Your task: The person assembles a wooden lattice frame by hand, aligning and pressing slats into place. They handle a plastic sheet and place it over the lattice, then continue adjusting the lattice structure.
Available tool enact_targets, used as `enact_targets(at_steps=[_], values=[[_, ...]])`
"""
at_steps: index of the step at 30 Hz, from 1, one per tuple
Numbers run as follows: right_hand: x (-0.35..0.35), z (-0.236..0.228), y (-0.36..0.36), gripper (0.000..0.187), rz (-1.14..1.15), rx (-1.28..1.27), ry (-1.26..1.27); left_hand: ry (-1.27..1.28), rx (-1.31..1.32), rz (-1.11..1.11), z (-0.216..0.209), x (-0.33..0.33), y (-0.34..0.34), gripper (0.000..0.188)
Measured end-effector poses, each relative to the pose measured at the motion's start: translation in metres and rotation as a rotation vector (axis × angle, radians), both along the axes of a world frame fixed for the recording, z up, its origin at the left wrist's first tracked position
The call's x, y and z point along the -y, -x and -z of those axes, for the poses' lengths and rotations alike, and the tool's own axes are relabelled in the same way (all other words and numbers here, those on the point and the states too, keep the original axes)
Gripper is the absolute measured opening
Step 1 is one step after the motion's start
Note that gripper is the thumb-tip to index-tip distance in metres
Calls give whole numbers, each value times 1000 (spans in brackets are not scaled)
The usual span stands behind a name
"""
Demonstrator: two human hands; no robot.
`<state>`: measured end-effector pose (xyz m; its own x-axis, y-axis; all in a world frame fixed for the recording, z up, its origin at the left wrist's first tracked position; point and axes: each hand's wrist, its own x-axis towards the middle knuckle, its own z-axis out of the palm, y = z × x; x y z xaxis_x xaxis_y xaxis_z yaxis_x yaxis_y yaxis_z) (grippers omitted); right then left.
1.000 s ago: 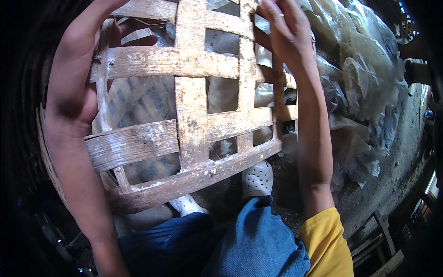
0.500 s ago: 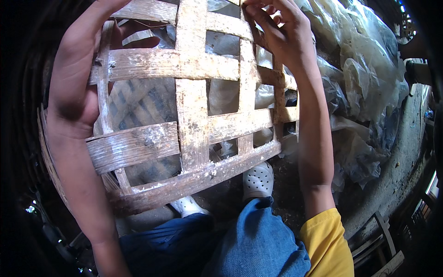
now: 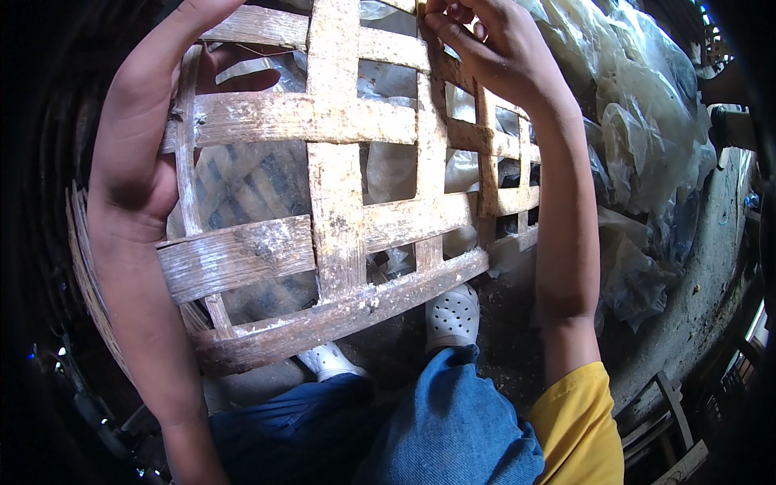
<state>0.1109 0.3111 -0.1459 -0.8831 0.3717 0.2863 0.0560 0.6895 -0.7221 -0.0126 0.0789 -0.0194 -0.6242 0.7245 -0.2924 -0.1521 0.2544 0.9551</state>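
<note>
A worn basket of wide, flat woven bamboo strips [image 3: 335,182] fills the upper middle, its thick rim strip [image 3: 347,319] running along the near side. Whitish crust dots the weave. My left hand [image 3: 141,121] is wrapped round the left side, its fingers reaching through a gap behind the strips and its thumb cut off by the upper edge. At the top right of the weave, my right hand [image 3: 505,52] has thumb and fingers closed together against an upright strip. Whether it also pinches something small there is hidden.
Crumpled clear plastic sheeting [image 3: 647,145] lies heaped on the right, beside a grey concrete surface [image 3: 687,323]. Below the basket are my white clogs [image 3: 453,315] and jeans [image 3: 453,412]. Wooden slats [image 3: 671,412] stand at the lower right.
My right forearm has swung outward to the right, baring more of the basket's right side. My left hand and the basket's left side have shifted slightly right and down.
</note>
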Motion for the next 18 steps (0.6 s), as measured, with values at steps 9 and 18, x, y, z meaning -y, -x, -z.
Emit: enact_targets(at_steps=[9, 18], values=[[3, 13, -15, 17, 148, -261, 167, -86, 38, -9, -4, -4, -5, 44], [136, -42, -17, 97, -107, -324, -127, -2, -151, -81, -8, -3, -4, 48]])
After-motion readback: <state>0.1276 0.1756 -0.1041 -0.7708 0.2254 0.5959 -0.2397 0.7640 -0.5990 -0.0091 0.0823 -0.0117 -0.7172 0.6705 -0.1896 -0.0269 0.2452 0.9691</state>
